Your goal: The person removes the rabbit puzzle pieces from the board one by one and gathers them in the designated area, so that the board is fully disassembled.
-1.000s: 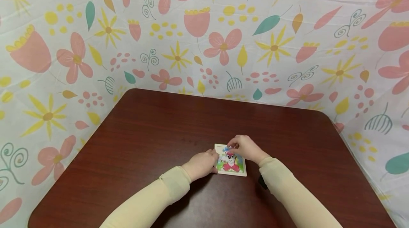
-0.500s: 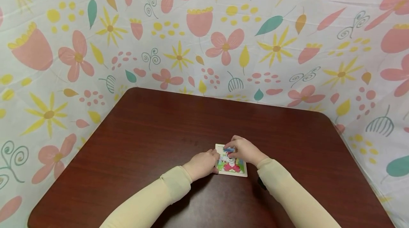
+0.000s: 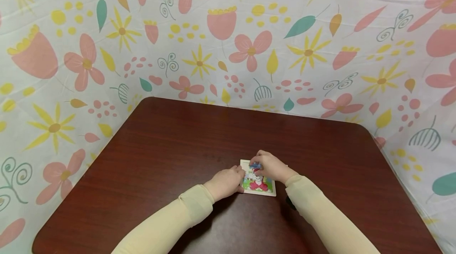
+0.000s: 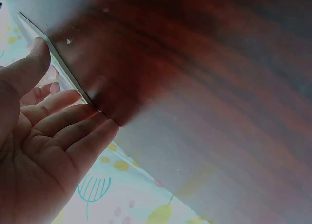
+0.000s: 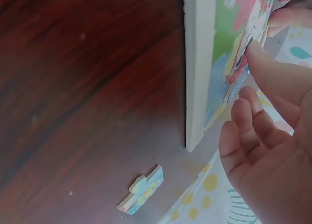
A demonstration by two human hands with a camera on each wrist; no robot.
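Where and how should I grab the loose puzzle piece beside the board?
Probably pinch the loose puzzle piece across its two short ends, coming from above: it lies flat on the table, picture up, apart from the puzzle board, and a rounded tab breaks one long side.

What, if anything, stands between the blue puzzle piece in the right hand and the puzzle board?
Nothing visible: the right hand holds the blue puzzle piece over the puzzle board. The left hand is at its left edge; a loose piece lies apart.
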